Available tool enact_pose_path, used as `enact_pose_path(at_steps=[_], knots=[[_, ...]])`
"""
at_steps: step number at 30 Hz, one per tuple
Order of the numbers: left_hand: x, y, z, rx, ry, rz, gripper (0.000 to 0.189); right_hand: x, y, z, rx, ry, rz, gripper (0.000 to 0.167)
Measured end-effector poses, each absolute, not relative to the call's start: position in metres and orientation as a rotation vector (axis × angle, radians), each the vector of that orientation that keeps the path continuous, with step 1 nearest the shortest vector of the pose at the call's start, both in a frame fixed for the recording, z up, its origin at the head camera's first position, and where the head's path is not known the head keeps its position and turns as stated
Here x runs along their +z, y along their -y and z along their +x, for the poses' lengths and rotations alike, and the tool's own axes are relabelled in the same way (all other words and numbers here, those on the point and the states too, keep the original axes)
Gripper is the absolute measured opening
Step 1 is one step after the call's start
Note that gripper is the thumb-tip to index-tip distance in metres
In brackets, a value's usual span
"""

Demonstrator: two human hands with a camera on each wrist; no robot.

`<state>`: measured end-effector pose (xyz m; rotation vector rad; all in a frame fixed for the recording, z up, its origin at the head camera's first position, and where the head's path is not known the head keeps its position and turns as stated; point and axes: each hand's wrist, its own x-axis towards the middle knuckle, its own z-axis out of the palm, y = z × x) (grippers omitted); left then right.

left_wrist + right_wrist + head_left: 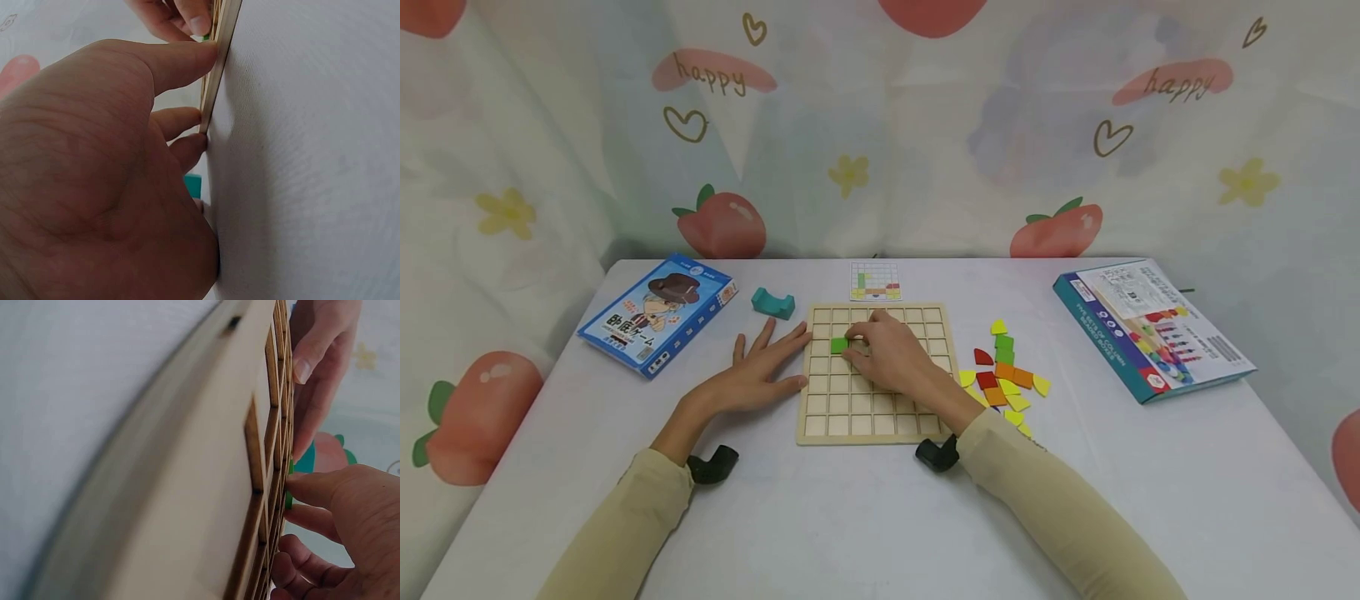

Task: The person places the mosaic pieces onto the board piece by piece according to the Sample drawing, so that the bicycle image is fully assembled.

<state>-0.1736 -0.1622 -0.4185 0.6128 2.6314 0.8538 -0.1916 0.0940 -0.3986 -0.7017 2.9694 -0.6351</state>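
A wooden grid board lies flat mid-table, with a green square tile in its upper left part. My right hand is over the board. Its thumb and index finger pinch a green tile at the grid, and the fingers partly cover it. My left hand lies beside the board with its fingers spread, thumb and fingertips touching the board's left edge. In the left wrist view, the thumb rests against that wooden edge.
Loose yellow, red, orange and green pieces lie right of the board. Behind it is a pattern card. A teal block and a blue box stand left; a teal-and-white box lies right. A patterned curtain hangs behind.
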Motion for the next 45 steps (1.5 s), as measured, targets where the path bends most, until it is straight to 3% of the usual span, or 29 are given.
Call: enact_pose_path(at_steps=[26, 45], knots=[[-0.420, 0.163, -0.173, 0.874, -2.625, 0.613, 0.073, -0.397, -0.101, -0.187, -0.718, -2.969, -0.644, 0.034], [-0.419, 0.162, -0.173, 0.863, -2.634, 0.606, 0.073, -0.387, -0.152, -0.177, -0.811, -2.984, -0.499, 0.036]])
